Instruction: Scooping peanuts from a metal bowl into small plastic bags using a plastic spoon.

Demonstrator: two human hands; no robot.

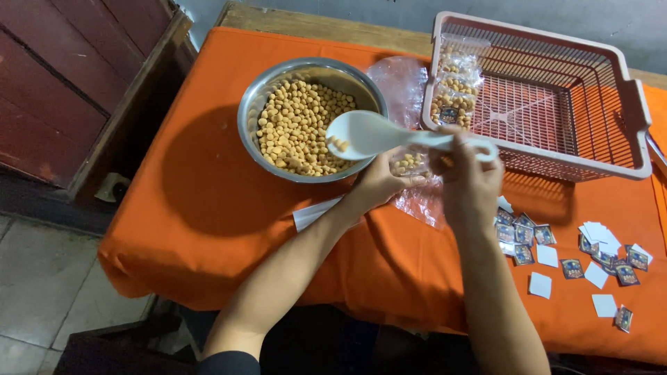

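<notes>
Round steel bowl [311, 118] heaped with tan pellets. Your right hand [467, 173] grips the white plastic spoon [375, 134]; your left hand [379, 182] pinches a clear pouch [410, 164]. Pink plastic basket [597, 149] holds filled packets [453, 90]. Small square labels [556, 253] scattered right.

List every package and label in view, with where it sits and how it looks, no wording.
Filled bags: clear plastic, tan snacks, dark labels, stacked in the pink basket.
Bag being filled: clear plastic, held by the left hand; the right hand holds a white spoon.
Loose labels: small squares, dark printed or white, scattered on the orange cloth.
</notes>
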